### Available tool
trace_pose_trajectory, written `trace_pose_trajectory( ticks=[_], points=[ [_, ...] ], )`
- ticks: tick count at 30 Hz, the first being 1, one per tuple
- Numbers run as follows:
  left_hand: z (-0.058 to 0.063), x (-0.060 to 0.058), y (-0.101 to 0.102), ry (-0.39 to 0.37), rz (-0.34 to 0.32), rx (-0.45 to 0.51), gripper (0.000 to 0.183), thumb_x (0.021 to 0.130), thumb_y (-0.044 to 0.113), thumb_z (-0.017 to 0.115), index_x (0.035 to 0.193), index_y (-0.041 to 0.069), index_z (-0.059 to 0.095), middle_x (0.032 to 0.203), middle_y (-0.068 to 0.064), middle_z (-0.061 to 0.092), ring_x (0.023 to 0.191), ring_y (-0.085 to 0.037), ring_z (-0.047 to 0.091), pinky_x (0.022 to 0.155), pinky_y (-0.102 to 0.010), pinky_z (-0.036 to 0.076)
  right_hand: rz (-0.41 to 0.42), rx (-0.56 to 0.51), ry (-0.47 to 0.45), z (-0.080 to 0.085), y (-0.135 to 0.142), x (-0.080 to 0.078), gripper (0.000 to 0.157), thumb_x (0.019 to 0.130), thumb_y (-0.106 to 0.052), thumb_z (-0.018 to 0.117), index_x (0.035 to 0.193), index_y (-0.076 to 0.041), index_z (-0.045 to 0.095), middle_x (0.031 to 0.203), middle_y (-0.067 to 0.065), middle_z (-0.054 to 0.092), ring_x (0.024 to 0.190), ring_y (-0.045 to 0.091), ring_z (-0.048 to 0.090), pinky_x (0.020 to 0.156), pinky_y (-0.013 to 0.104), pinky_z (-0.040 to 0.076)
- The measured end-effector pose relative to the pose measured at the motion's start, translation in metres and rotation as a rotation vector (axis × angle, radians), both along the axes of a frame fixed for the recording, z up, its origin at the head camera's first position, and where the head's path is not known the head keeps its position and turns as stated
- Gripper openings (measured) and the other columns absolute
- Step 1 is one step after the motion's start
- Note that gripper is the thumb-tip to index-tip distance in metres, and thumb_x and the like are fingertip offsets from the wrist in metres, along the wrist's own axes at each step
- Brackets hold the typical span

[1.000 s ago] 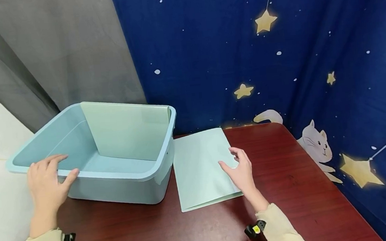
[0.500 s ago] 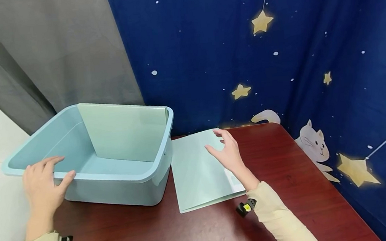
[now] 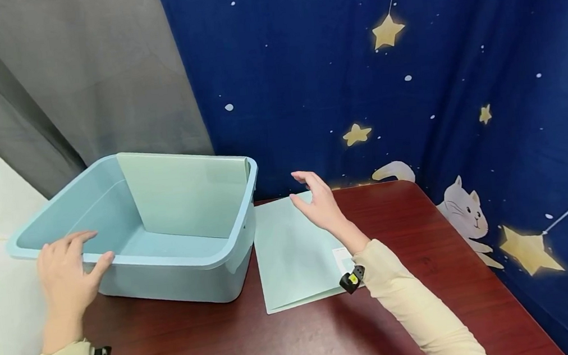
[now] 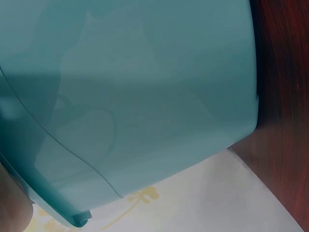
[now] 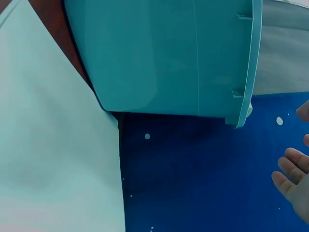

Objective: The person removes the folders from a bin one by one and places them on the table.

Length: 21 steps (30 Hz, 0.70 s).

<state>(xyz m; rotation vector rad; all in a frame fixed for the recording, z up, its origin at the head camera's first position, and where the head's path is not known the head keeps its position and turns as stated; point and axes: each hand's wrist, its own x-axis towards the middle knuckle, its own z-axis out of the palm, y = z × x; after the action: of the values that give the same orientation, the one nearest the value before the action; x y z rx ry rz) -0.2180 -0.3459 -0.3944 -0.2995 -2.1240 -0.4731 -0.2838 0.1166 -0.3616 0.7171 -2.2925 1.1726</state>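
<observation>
A light blue plastic tub (image 3: 166, 281) stands at the left of the table. My left hand (image 3: 66, 275) is at its near rim, fingers loosely bent over the edge and thumb spread apart. Inside, a pale green folder (image 3: 189, 197) leans upright against the far wall. A second pale green folder (image 3: 296, 255) lies flat to the right of the tub, with a white label (image 3: 342, 260) near its right edge. My right hand (image 3: 319, 202) hovers over this folder's far end, fingers and thumb apart, with nothing between them. In the right wrist view its fingertips (image 5: 292, 169) are in the air.
The dark red wooden table (image 3: 424, 278) extends to the right and front. A grey curtain (image 3: 118, 73) and a blue star-patterned curtain (image 3: 300, 74) hang close behind it. White patterned cloth (image 3: 0, 292) is at the left side.
My right hand has moved away from me and left, from the flat folder's right edge to above its far end, uncovering the label. My left hand and the tub stay about where they were.
</observation>
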Motion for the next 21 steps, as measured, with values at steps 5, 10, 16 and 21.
trace_pose_trajectory(
  ticks=[5, 10, 16, 21],
  points=[
    [-0.001, -0.001, 0.000, -0.004, 0.008, 0.001, 0.081, 0.077, 0.069, 0.044, 0.103, -0.006, 0.060, 0.103, -0.027, 0.058, 0.090, -0.045, 0.046, 0.077, -0.052, 0.028, 0.015, 0.042, 0.013, 0.006, -0.008, -0.010, 0.043, 0.086, -0.017, 0.059, 0.126, -0.005, 0.047, 0.124, 0.009, 0.050, 0.112, 0.022, 0.048, 0.094, 0.040, 0.040],
    [0.000, -0.003, 0.000, 0.005, -0.001, 0.004, 0.081, 0.077, 0.069, 0.045, 0.103, -0.006, 0.061, 0.103, -0.027, 0.058, 0.090, -0.045, 0.046, 0.077, -0.053, 0.028, -0.005, 0.100, 0.009, 0.012, -0.014, -0.018, 0.049, 0.087, -0.027, 0.059, 0.129, -0.007, 0.045, 0.127, 0.008, 0.049, 0.117, 0.021, 0.045, 0.096, 0.039, 0.038],
    [0.000, -0.004, 0.000, -0.008, -0.002, 0.012, 0.079, 0.077, 0.067, 0.047, 0.103, -0.006, 0.061, 0.104, -0.026, 0.058, 0.091, -0.044, 0.045, 0.077, -0.053, 0.027, 0.015, 0.127, -0.008, 0.016, -0.022, -0.026, 0.053, 0.087, -0.032, 0.059, 0.131, -0.007, 0.043, 0.128, 0.009, 0.048, 0.120, 0.022, 0.042, 0.098, 0.041, 0.036],
    [-0.001, -0.003, -0.001, 0.009, 0.001, 0.012, 0.079, 0.077, 0.068, 0.046, 0.102, -0.005, 0.061, 0.103, -0.026, 0.058, 0.090, -0.044, 0.046, 0.076, -0.053, 0.028, -0.005, 0.157, -0.029, 0.018, -0.027, -0.032, 0.055, 0.086, -0.035, 0.059, 0.131, -0.007, 0.043, 0.130, 0.009, 0.047, 0.122, 0.023, 0.039, 0.099, 0.041, 0.035]
  ],
)
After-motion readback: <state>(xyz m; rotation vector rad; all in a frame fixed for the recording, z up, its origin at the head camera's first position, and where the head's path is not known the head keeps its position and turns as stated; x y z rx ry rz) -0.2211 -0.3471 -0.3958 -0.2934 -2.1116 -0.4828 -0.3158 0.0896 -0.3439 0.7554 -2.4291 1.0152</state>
